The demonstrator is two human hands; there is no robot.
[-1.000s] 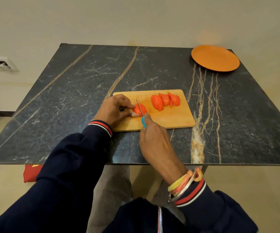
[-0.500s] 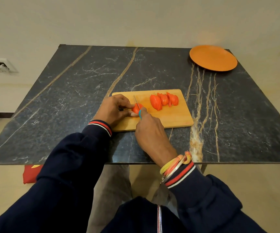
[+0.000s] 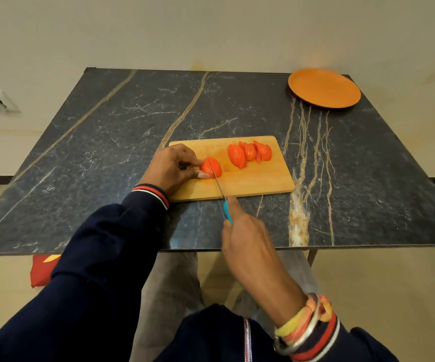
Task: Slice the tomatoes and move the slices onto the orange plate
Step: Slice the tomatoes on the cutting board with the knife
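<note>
A tomato half lies cut side down on the near-left part of the wooden cutting board, its rounded red skin smooth and glossy. The left hand pinches it from the left with fingertips and thumb. The right hand is closed around the blue plastic handle of a knife; the thin metal blade runs away from the person, slightly leftward, with its tip on the tomato's dome. Further right on the board a row of slices leans together, the row running left to right. The board is a pale rounded rectangle with its long side across the dark veined stone bench. The round, flat orange plate sits at the far right corner, well apart.
</note>
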